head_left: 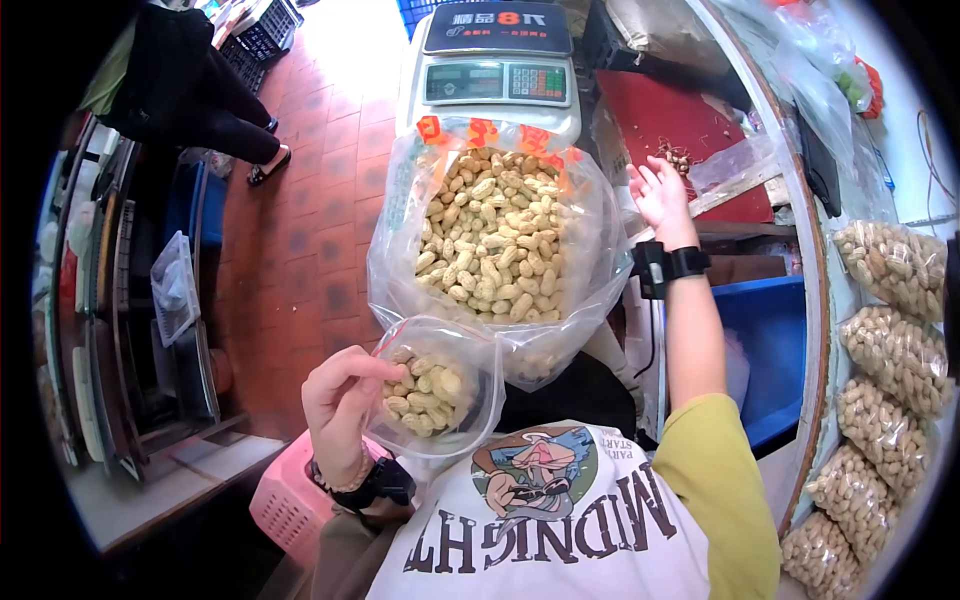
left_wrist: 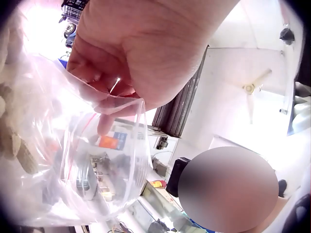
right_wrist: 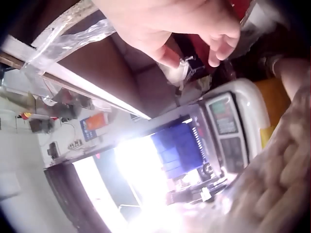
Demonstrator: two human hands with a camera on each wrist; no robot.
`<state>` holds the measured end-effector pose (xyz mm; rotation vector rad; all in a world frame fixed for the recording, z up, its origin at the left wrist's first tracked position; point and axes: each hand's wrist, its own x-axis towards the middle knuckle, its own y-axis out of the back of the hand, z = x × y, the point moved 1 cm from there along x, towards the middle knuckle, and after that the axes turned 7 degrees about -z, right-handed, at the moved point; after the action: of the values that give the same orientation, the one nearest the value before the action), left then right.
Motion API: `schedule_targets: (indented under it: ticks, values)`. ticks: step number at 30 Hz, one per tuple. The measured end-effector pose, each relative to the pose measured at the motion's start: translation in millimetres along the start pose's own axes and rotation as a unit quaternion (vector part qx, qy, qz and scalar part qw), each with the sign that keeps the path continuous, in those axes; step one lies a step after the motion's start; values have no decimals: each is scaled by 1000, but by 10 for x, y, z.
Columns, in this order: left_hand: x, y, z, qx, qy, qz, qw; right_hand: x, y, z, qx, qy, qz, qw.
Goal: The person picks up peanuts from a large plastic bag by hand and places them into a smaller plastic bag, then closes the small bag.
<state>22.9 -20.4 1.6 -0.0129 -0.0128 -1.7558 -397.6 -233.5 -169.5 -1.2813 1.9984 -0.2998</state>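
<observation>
My left hand [head_left: 345, 400] pinches the rim of a small clear plastic bag [head_left: 490, 415] with unshelled peanuts [head_left: 428, 395] in it. In the left wrist view the clear bag's mouth [left_wrist: 141, 145] hangs from the curled fingers. Just beyond the small bag stands a large clear bag [head_left: 395, 260], its top wide apart, full of peanuts [head_left: 490, 235]. My right hand [head_left: 660, 200] is off to the right of the large bag, fingers loosely spread and holding nothing. Close by its fingertips, a little heap of brown scraps [head_left: 675, 155] lies on a red surface [head_left: 640, 115].
A digital scale [head_left: 497, 85] stands behind the large bag. Packed bags of peanuts [head_left: 890, 340] line the right side. A blue bin [head_left: 760, 340] sits under the right arm, a pink basket [head_left: 290, 495] at lower left. Another person's legs [head_left: 225, 110] are at upper left.
</observation>
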Motion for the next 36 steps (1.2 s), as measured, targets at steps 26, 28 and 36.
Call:
schedule_targets:
  ticks: [26,28,36]
  values:
    - [-49,117,-8,91,-108,-79,987,-1796,-1151,672,-758,308,-406,408]
    - [-30,111,-1,78,-94,-79,989,-1811,-1173,671,-755,306,-413,405]
    - [32,77,4,97,-66,-121,986,-1896,-1246,710,-677,399,-426,448]
